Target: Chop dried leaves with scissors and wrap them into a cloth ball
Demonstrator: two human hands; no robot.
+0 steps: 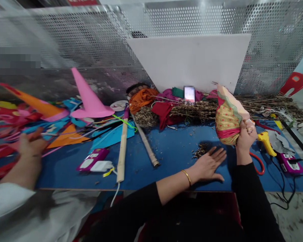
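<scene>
My right hand (245,136) is closed round the gathered end of a patterned cloth bundle (228,124), gold with red dots, green and pink bands, held up above the table. What is inside the cloth is hidden. My left hand (209,164), below a gold bangle, lies with fingers spread on the blue tabletop (176,174). Just beyond its fingers is a small heap of dry brown plant bits (200,150). A yellow glue gun (267,143) lies right of my right hand, near red-handled scissors (260,164).
At the left, a co-worker's hand (30,148) reaches among coloured felt pieces (68,136). A pink cone hat (88,97), bamboo sticks (122,151) and purple extension sockets (93,159) lie nearby. Dry twigs (199,110) line the back, before a white board (194,64).
</scene>
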